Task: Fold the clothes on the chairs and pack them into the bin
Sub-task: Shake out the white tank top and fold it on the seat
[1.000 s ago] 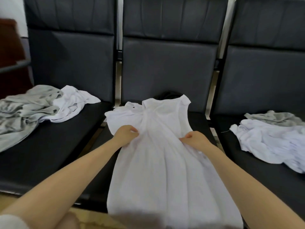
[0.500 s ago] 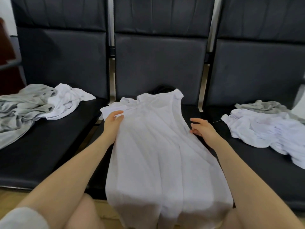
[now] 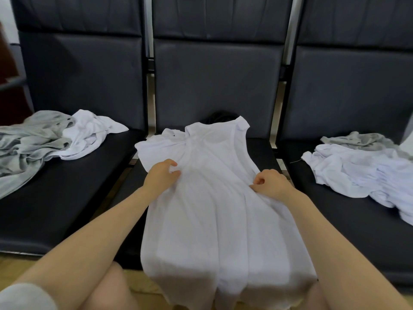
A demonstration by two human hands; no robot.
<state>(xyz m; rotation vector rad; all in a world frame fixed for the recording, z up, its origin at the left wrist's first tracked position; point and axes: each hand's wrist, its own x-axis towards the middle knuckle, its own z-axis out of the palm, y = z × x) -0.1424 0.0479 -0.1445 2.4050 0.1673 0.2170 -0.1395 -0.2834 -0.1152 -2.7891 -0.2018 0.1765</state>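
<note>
A white sleeveless dress [image 3: 214, 220] lies spread on the middle chair seat [image 3: 261, 148], collar toward the backrest and hem hanging over the front edge. My left hand [image 3: 162, 174] pinches the fabric at the dress's left side near the waist. At the right side of the waist, my right hand [image 3: 270, 181] has curled fingers gripping a fold of the same dress. No bin is in view.
A grey garment [image 3: 26, 142] and a white garment [image 3: 89, 135] lie crumpled on the left chair seat [image 3: 55, 198]. The right chair seat [image 3: 357, 220] holds a white garment [image 3: 362, 173] with a grey one [image 3: 359, 140] behind it. A dark item [image 3: 221, 116] sits behind the dress collar.
Half a second ago both hands were open at the sides of the dress. Both have moved inward onto the waist and closed on the fabric.
</note>
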